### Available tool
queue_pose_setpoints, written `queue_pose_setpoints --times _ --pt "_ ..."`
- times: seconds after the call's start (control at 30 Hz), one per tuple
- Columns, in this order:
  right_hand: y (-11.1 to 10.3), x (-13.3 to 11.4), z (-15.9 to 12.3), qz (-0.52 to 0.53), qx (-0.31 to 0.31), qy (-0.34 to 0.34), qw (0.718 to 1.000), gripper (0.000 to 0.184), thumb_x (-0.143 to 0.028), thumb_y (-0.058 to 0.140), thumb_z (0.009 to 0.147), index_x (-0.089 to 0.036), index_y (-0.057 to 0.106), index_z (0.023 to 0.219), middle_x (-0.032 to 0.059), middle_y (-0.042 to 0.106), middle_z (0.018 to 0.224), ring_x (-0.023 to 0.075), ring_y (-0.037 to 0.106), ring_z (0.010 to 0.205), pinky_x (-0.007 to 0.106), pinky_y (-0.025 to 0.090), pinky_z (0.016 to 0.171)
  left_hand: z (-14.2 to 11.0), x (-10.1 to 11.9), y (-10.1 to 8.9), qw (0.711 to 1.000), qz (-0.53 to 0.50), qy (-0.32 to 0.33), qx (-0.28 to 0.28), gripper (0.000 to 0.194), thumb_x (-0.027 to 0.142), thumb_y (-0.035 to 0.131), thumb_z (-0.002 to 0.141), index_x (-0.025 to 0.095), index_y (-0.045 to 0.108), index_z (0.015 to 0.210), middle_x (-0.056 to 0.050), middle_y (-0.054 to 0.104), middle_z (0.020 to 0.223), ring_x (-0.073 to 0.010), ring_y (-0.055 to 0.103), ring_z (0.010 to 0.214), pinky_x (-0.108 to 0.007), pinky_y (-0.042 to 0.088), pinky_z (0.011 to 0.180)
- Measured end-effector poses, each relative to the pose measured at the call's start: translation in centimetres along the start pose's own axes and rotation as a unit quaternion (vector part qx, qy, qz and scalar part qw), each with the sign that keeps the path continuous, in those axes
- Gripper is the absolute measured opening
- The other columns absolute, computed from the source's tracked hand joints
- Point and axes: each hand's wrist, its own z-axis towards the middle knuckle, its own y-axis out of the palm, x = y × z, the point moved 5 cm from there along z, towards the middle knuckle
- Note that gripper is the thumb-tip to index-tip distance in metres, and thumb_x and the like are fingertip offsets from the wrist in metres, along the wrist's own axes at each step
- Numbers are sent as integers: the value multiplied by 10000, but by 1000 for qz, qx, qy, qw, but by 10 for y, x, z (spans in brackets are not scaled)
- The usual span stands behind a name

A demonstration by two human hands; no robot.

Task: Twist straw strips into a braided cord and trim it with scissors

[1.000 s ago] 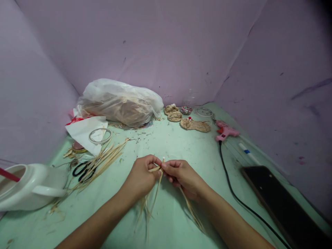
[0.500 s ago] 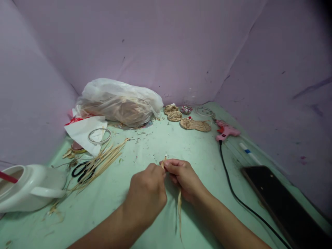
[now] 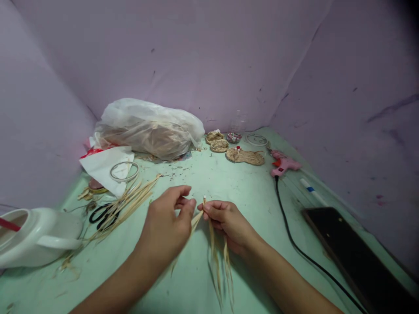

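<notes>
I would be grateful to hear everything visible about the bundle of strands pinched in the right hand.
The bundle of strands is pale straw-coloured, thin and ribbon-like, resembling dried plant fibre. The right hand pinches it near its top, where a small white tip sticks up. Below, it splits: one part slants toward the lower left, past the left hand, while others hang loosely in thin tails over the green tabletop. Whether the left hand touches it is unclear.

The person's left hand (image 3: 170, 218) has its thumb and forefinger parted, facing the right hand (image 3: 222, 220), whose thumb and fingertips pinch together. Both bare forearms (image 3: 113, 281) slant inward from below, bringing the hands near each other.
</notes>
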Motion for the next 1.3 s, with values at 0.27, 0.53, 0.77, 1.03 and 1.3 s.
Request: queue_pose_setpoints --times 0.27,0.53,0.77,1.03,1.3 --pt "7 -4 -3 -37 -62 6 997 179 -283 638 638 -125 561 606 -12 540 498 38 326 398 214 173 422 -3 -39 52 847 -291 -286 -341 156 290 556 675 135 540 678 40 467 542 -13 199 343 -167 158 328" --pt "0 -5 3 -100 -39 -48 993 211 -208 587 657 -162 504 846 -28 565 503 77 415 432 213 269 474 7 -40 47 939 -124 -140 -289 211 275 489 660 120 584 553 29 422 445 -69 316 432 -204 225 434" --pt "-13 -18 -1 -370 59 -127 918 177 -288 569 694 -145 657 639 25 604 574 107 459 512 231 318 487 6 -41 44 975 -8 -101 -196 214 265 455 672 157 462 487 39 367 469 -86 325 480 -212 228 453" --pt "4 -18 -20 -444 100 -185 871 217 -248 498 752 -151 660 645 19 595 531 99 464 456 208 310 434 4 -54 49 967 -112 -207 -98 164 230 493 595 142 535 464 28 437 423 -90 368 455 -210 270 446" --pt "32 2 -33 -656 60 -356 663 256 -59 394 738 -95 643 780 113 624 669 174 545 536 266 375 477 -6 -51 55 870 -304 -384 -59 110 163 520 525 159 475 425 97 250 322 -32 154 327 -191 104 358"
